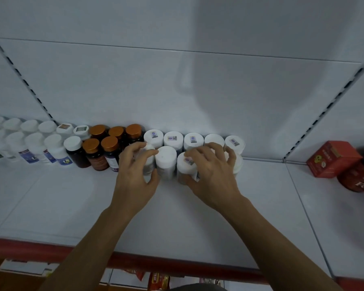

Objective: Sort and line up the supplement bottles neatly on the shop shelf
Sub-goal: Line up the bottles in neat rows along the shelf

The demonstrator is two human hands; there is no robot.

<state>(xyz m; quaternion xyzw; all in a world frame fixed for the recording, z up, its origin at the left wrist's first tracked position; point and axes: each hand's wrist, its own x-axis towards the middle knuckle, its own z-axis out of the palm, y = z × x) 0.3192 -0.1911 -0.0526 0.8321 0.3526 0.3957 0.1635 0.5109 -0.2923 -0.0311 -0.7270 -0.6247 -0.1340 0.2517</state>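
Note:
Supplement bottles stand in two rows along the back of the white shelf (198, 217). White-capped bottles (36, 141) fill the left, dark bottles with orange caps (110, 142) come after them, and white-capped bottles with small stickers (173, 139) stand in the middle. My left hand (135, 175) grips a white-capped bottle (148, 162) in the front row with curled fingers and thumb. My right hand (210, 175) grips another front-row bottle (186, 166), its fingers spread over the caps beside it. One free white-capped bottle (166, 160) stands between the two hands.
A red box (332, 159) and a dark red jar (357, 177) stand at the right on the neighbouring shelf panel. The shelf has a red front edge (177, 264). Packaged goods show on a lower shelf (158, 281).

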